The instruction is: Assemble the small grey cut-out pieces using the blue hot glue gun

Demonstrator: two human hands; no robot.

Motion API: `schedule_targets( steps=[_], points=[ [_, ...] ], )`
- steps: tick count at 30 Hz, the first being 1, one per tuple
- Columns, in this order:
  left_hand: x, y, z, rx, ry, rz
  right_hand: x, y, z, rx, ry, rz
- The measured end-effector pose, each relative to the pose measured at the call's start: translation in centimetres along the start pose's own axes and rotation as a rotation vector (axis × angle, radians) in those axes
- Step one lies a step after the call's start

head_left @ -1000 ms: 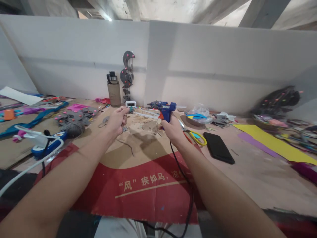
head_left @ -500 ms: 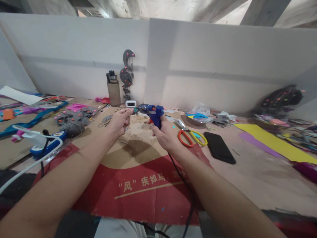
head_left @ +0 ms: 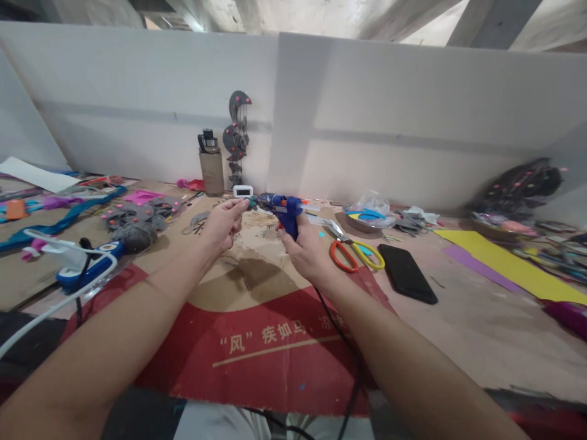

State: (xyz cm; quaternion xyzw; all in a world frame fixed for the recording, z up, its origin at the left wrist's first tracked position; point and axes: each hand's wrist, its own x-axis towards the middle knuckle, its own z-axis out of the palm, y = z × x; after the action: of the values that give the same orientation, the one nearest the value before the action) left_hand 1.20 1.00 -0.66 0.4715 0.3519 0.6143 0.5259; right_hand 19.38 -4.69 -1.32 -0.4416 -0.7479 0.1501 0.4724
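Note:
My right hand (head_left: 308, 247) is wrapped round the handle of a blue glue gun (head_left: 288, 211), whose nozzle points left. Its black cord (head_left: 337, 324) runs down past my wrist. My left hand (head_left: 225, 225) pinches a small teal piece (head_left: 252, 203) in its fingertips, right at the nozzle; its exact kind is too small to make out. Both hands are raised above a red and brown cardboard sheet (head_left: 270, 311). Behind the teal piece stands a small white digital clock (head_left: 243, 192).
Scissors (head_left: 351, 247) with red and yellow handles and a black phone (head_left: 407, 273) lie right of my right hand. A bottle (head_left: 211, 164) stands at the back. On the left are a blue power strip (head_left: 92, 266) and grey yarn (head_left: 134, 235); yellow sheet (head_left: 509, 260) lies far right.
The glue gun and my right hand have shifted very slightly, with the grip tilted a little. My left hand stays at the nozzle with the teal piece.

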Motion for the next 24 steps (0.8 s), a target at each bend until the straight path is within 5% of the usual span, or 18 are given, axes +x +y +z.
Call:
schedule_targets(
  steps=[24],
  points=[
    [-0.07,0.16,0.06,-0.030,-0.010,0.009,-0.10,0.02,0.08,-0.005,0.020,-0.029]
  ],
)
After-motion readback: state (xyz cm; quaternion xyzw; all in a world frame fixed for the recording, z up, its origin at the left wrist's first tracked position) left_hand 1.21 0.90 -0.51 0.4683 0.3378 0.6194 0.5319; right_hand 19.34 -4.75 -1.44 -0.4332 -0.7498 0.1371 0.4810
